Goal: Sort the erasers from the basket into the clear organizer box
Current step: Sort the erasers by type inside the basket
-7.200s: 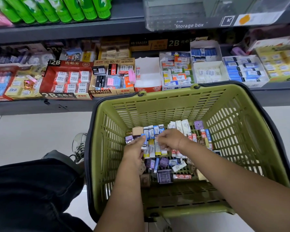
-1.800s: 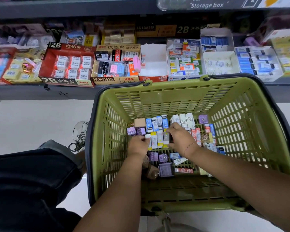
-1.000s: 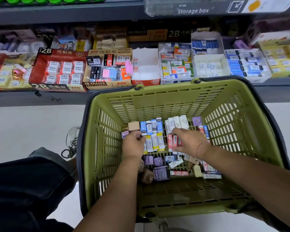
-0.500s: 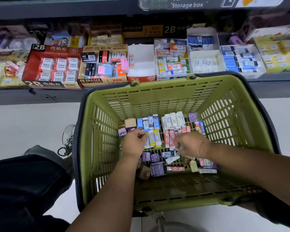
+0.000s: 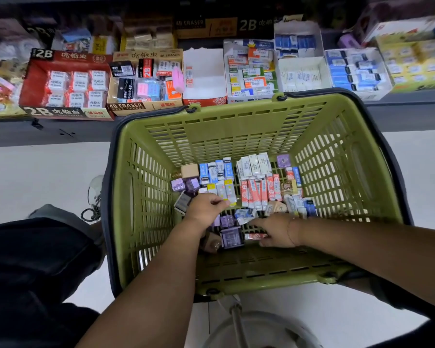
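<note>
The green basket (image 5: 236,126) stands in front of me with several erasers on its floor. They lie in rows: blue erasers (image 5: 216,170), white erasers (image 5: 254,165), red erasers (image 5: 259,193) and yellow erasers (image 5: 225,189). Purple erasers (image 5: 186,184) sit at the left. My left hand (image 5: 205,209) rests with curled fingers against the near end of the yellow row; whatever is under its fingers is hidden. My right hand (image 5: 278,231) lies lower, with thumb and fingers on either side of a loose red eraser (image 5: 254,236). The clear organizer box is out of view.
Shelf boxes of erasers stand behind the basket: a red 2B box (image 5: 65,86), a 4B box (image 5: 146,84) and a white box (image 5: 204,76). A dark purple box (image 5: 231,237) lies by the loose red eraser. My knee (image 5: 35,272) is at the left.
My right hand has moved from the red row down to the loose erasers near the basket's front. My left hand stays by the yellow row. The view has tilted down, and the storage box has left the frame.
</note>
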Demonstrator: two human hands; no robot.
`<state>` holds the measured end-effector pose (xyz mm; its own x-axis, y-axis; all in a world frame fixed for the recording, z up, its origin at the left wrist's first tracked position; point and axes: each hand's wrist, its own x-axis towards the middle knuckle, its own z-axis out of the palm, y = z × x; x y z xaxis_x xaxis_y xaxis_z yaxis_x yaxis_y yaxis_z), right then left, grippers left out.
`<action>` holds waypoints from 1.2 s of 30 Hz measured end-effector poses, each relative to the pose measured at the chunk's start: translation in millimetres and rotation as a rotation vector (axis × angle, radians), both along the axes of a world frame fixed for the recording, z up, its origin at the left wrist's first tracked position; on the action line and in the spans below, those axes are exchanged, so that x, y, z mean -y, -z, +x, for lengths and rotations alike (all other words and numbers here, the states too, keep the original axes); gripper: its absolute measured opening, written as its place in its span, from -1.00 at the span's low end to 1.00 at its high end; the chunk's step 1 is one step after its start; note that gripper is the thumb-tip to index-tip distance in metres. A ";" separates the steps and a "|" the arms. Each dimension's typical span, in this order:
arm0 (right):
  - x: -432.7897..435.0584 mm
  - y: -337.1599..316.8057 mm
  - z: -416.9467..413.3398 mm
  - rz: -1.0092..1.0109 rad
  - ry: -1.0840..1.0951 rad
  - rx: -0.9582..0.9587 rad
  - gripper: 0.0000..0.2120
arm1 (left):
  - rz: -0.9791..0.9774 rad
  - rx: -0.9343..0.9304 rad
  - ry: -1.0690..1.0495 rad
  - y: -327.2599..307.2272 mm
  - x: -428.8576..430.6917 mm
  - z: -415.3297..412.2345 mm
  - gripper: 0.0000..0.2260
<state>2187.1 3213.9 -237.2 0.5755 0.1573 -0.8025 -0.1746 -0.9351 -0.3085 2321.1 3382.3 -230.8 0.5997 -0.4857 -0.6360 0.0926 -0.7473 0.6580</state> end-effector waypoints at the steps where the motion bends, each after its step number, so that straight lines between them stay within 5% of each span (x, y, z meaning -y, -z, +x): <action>1: -0.3 -0.6 0.1 0.007 -0.001 0.012 -0.41 | 0.004 -0.004 -0.007 -0.1 0.4 0.1 -0.76; 18: -17.6 -6.4 10.3 -0.055 0.063 0.187 -0.23 | 0.027 -0.005 -0.012 0.2 2.0 1.0 -0.75; 29: -29.2 1.0 22.9 -0.227 -0.008 0.236 -0.53 | 0.008 0.191 -0.318 5.6 -1.6 11.9 -0.79; 36: -33.6 0.7 31.7 -0.361 -0.080 0.229 -0.62 | 0.040 0.386 -0.292 0.2 13.6 30.2 -0.55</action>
